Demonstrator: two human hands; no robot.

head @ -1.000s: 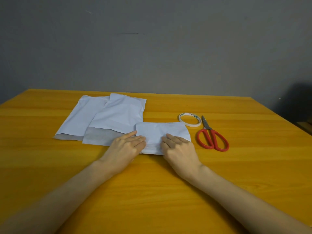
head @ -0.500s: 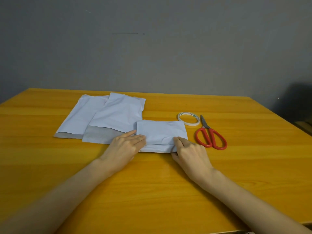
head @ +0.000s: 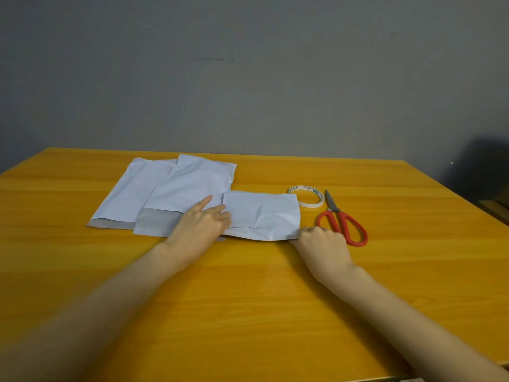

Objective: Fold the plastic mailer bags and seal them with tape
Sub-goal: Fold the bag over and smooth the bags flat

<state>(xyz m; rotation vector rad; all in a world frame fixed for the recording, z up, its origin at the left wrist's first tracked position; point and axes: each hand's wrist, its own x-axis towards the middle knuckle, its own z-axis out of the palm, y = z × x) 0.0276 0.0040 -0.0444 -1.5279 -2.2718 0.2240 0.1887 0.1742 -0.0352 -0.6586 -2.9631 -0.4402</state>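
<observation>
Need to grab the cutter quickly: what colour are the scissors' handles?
Red handles on the scissors, with grey metal blades; clearest in the head view, right of the tape roll.

Left hand point(head: 202, 221) flat, fingers spread; right hand point(head: 321, 241) curled (grip unclear), both forearms outstretched.

Three white mailer bags lie on one wooden table point(head: 275, 312): one folded bag point(head: 264, 213) and two flat bags point(head: 132, 194) point(head: 192, 186). One tape roll point(head: 306, 200), one pair of red scissors point(head: 343, 220), two hands point(head: 203, 224) point(head: 321, 244).

Folded white mailer point(head: 261, 213) (creased) beside two flat mailers point(head: 176, 194).
</observation>
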